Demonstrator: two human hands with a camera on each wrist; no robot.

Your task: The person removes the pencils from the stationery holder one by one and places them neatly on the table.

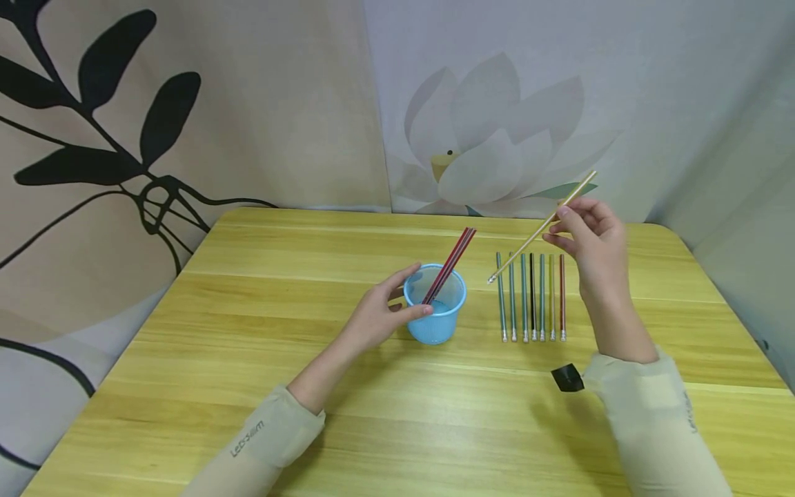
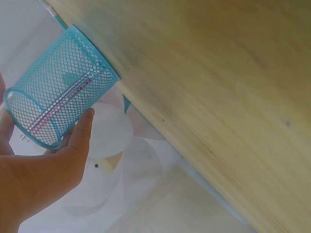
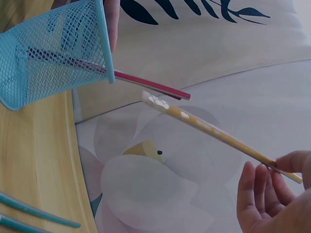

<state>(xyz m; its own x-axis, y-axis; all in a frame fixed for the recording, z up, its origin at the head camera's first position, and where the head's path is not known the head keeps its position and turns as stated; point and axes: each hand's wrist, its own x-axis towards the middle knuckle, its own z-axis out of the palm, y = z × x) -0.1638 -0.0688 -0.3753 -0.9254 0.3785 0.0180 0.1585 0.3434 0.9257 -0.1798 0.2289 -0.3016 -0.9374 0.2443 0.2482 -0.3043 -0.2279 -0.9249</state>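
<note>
My left hand [image 1: 379, 314] grips the light blue mesh pencil cup [image 1: 435, 333] near its rim, thumb on the near side, fingers at the far left side. Inside the cup, a few dark red and dark-toned pencils [image 1: 452, 262] lean to the right. My right hand [image 1: 596, 238] pinches a yellow pencil [image 1: 539, 233] by its upper part, holding it slanted in the air. Its lower, whitish-tipped end points down-left, to the right of the cup. The right wrist view shows this yellow pencil [image 3: 209, 128] apart from the cup [image 3: 63, 58].
Right of the cup, several pencils lie side by side on the wooden table [image 1: 217, 331]: blue-green ones [image 1: 513, 297], a black one [image 1: 532, 290], a yellowish one [image 1: 553, 297] and a red one [image 1: 562, 297]. A black tab [image 1: 568, 378] sticks out beside the right sleeve. A patterned wall stands behind.
</note>
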